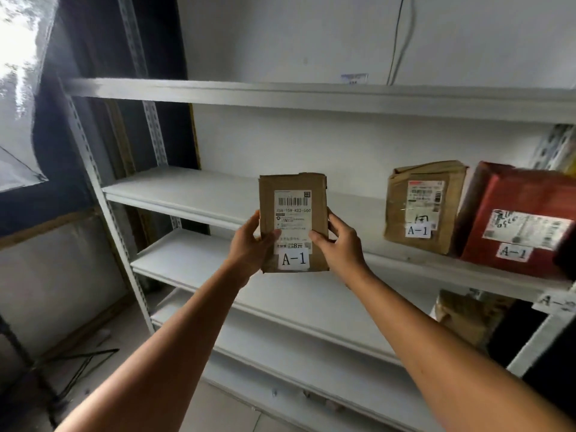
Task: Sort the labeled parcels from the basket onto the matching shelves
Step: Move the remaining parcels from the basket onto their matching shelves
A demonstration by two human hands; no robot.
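Observation:
I hold a small brown cardboard parcel [294,194] upright in front of the white shelf unit, its shipping label and an "A-1" tag facing me. My left hand [249,241] grips its left edge with the thumb across the label. My right hand [338,241] grips its right edge in the same way. On the shelf board [193,188] behind it, to the right, stand a brown parcel [422,207] and a red parcel [517,219], both tagged "A-1". The basket is out of view.
The white metal rack has a higher shelf [280,95] and lower boards [193,263]. A paper tag [553,302] beginning with "A" sticks to the shelf edge at the right. More parcels [467,316] sit on the lower right. A dark stand [78,363] is on the floor at left.

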